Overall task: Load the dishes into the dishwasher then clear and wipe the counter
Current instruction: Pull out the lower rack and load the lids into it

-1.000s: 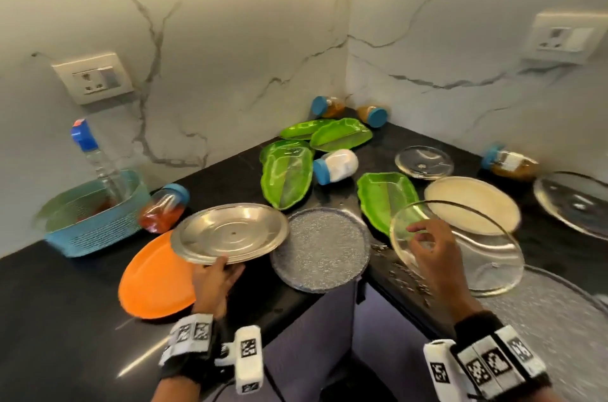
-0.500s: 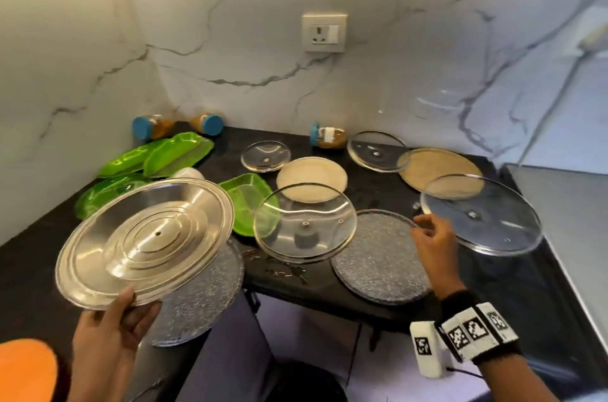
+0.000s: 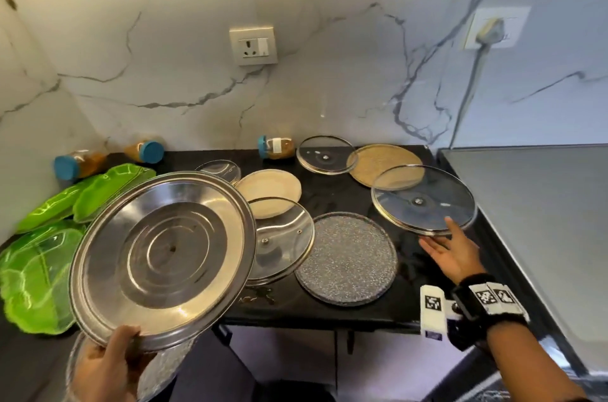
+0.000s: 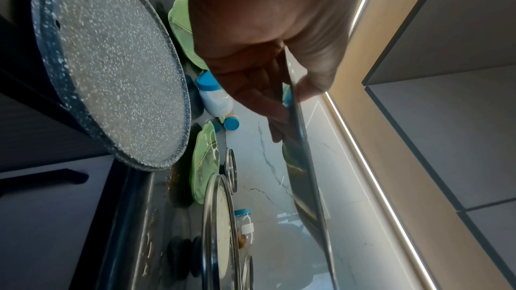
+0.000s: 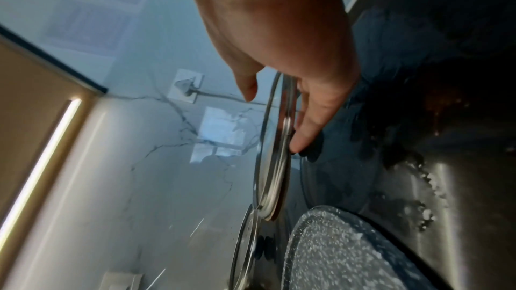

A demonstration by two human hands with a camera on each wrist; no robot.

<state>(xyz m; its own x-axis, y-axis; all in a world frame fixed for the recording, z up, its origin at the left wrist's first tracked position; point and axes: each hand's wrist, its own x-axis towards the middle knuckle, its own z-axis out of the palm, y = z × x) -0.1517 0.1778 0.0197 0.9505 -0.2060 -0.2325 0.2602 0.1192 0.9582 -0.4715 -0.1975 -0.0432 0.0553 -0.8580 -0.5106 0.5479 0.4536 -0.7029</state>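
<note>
My left hand grips the near rim of a round steel plate and holds it tilted in the air above the counter's left part. In the left wrist view the thumb and fingers of that hand pinch the plate's edge. My right hand is at the near rim of a large glass lid on the right. Its fingers lie straight under the lid's rim, and the thumb hovers just above.
The black counter holds a speckled grey plate, another under my left hand, glass lids, a cream plate, a tan plate, green leaf dishes and jars. A steel surface lies on the right.
The view has swung right. My left hand lifted the steel plate off the counter and tilted it. My right hand left the middle glass lid and moved to the large one.
</note>
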